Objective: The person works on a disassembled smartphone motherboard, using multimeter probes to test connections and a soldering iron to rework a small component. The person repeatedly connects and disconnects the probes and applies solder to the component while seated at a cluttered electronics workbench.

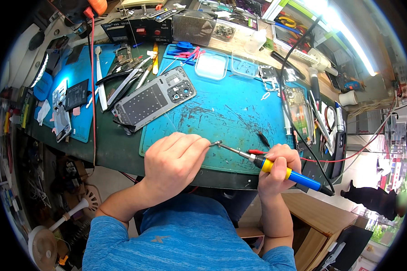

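Note:
My left hand (174,158) is closed in a pinch, with a small dark part (216,143) sticking out from its fingertips. The exact kind of this part is too small to make out. In my right hand (279,168) is a soldering iron (305,179) with a blue and yellow handle, gripped like a pen. Its metal tip points left and meets or almost meets the small part, above the near edge of the blue work mat (221,117). Beyond my left hand lies a grey phone housing (144,105) with camera openings.
Red and black clip leads (257,152) lie just behind the iron. The iron's black cable (282,86) arcs over the right side. Clear plastic boxes (211,65), tweezers (99,81) and phone parts (77,95) sit farther back. A clear case (298,113) stands at the right.

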The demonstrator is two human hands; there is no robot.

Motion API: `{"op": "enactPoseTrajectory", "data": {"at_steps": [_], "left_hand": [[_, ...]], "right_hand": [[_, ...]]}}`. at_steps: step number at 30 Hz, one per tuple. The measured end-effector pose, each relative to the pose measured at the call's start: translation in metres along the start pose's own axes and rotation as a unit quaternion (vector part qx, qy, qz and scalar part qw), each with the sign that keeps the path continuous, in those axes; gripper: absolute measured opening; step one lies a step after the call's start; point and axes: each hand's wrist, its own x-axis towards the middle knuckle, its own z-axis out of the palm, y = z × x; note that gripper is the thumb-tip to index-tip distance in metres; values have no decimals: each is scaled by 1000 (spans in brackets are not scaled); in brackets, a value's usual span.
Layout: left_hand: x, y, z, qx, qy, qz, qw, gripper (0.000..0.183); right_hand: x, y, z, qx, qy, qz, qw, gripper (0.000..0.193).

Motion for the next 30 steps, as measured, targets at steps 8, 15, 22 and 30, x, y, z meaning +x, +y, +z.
{"op": "enactPoseTrajectory", "data": {"at_steps": [8, 15, 22, 30], "left_hand": [[-8, -8, -2, 0, 8, 30, 1000, 21], [-9, -7, 0, 3, 16, 29, 999, 22], [-8, -3, -3, -18, 7, 13, 1000, 21], [-11, -5, -3, -21, 15, 12, 1000, 19]], "right_hand": [[1, 3, 0, 12, -18, -29, 999, 16], [5, 1, 2, 2, -32, -28, 999, 18], [6, 2, 2, -6, -48, -40, 998, 16], [2, 2, 3, 5, -46, -36, 998, 16]]}}
